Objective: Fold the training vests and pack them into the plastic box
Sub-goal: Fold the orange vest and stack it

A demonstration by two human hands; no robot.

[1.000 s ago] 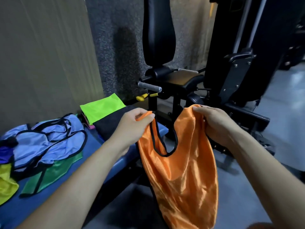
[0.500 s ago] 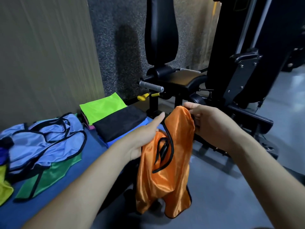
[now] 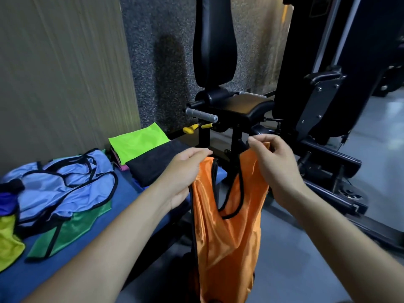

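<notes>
Hanging between both hands, the orange vest (image 3: 227, 237) drops freely over the grey floor (image 3: 301, 270), just past the near end of the blue bench (image 3: 65, 278). The left hand (image 3: 185, 173) pinches one shoulder strap with curled fingers; the right hand (image 3: 275, 169) pinches the other strap a little higher, and the black-trimmed neckline sags in a loop between them. The vest's lower part runs out of the bottom of the picture. To the right of the vest the floor lies open up to the base rail of the black gym machine (image 3: 328, 119).

On the bench, left of the left forearm, lies a loose heap: a light blue vest (image 3: 65, 184) on top, a dark green vest (image 3: 72, 230) under it, a yellow vest (image 3: 8, 241) at the left edge. Farther along the bench sits a folded stack, a black vest (image 3: 153, 165) overlapping a lime green vest (image 3: 135, 143), close to the wall (image 3: 61, 73).

Beyond the hands stands the machine's seat and tall back pad (image 3: 215, 40), with a grey handle (image 3: 201, 114) and yellow knob (image 3: 190, 129) pointing toward the bench. No plastic box shows in this view.
</notes>
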